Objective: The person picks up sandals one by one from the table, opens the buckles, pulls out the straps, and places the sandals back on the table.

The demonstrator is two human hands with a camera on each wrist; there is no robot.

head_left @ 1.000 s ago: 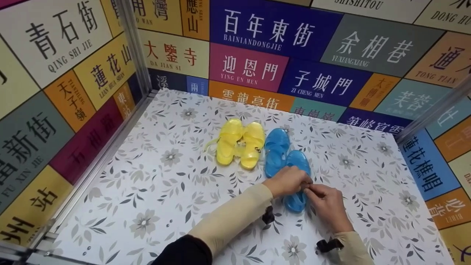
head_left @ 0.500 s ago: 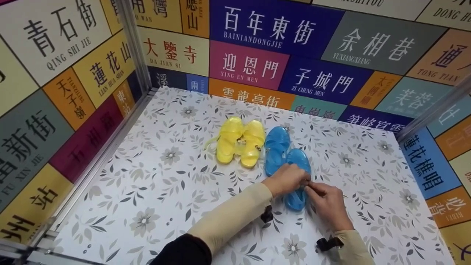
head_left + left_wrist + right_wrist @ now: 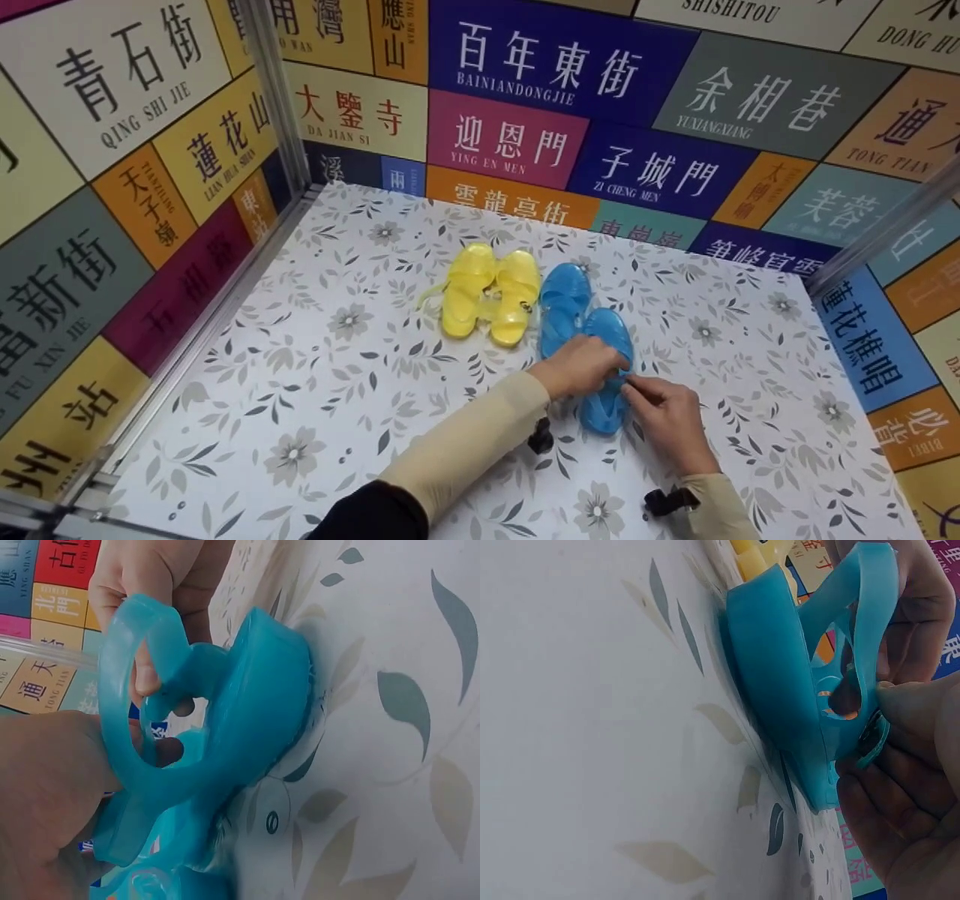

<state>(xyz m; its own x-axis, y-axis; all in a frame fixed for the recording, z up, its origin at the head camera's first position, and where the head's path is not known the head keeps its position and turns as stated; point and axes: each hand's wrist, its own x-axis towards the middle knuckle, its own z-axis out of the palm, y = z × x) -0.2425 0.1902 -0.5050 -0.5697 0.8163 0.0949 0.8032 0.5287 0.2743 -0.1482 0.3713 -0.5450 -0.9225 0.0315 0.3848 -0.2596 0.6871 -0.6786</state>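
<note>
A pair of blue jelly sandals lies on the patterned sheet, one a little behind the other. Both hands are at the side of the nearer blue sandal (image 3: 604, 412). The left hand (image 3: 581, 367) reaches over its middle and holds the strap (image 3: 120, 832), fingertips poking through the strap opening in the left wrist view. From the other side the right hand (image 3: 671, 416) pinches the strap's end near a small dark buckle (image 3: 874, 736). The farther blue sandal (image 3: 564, 289) rests just behind, untouched.
A pair of yellow sandals (image 3: 510, 322) stands side by side to the left of the blue ones. White flowered sheet (image 3: 300, 397) covers the table. Printed panels with metal corner posts (image 3: 277, 97) enclose the back and sides.
Both hands stay at the nearer blue sandal's strap. The left hand has shifted very slightly to the left; the sandals keep their places.
</note>
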